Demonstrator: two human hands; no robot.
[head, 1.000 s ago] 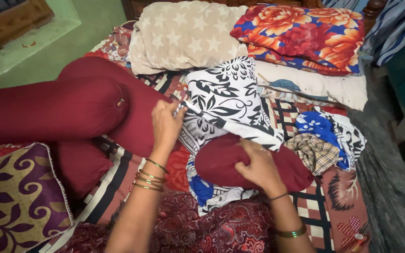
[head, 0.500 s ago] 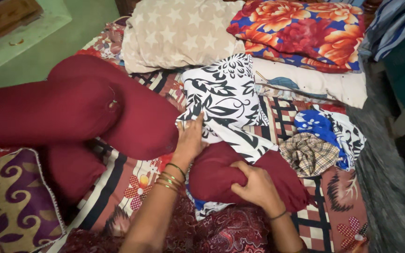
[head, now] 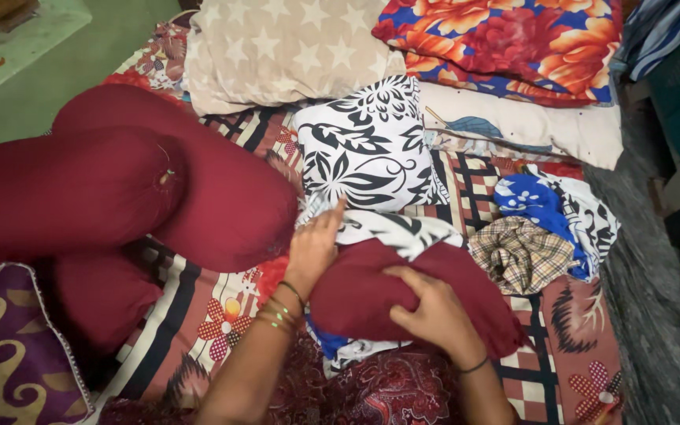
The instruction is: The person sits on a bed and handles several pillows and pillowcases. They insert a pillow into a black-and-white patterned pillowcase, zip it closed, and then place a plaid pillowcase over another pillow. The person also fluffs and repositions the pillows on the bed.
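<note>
— On the bed, against the near side of the black-and-white pillow [head: 367, 149]: what is held?
— A maroon cushion [head: 403, 295], lying across the patterned sheet [head: 214, 307]. The right hand [head: 434, 311] clenches its fabric, fingers curled in.
— And the left hand [head: 314, 245]?
— At the cushion's left end, fingers pinched on the printed cover [head: 387, 228] draped over it. Two maroon bolsters [head: 120, 189] lie left of the pillow.

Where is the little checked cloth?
In the head view, the checked cloth lies crumpled on the bed, right of the maroon pillow under the right hand, just below the blue and white cloth.
</note>
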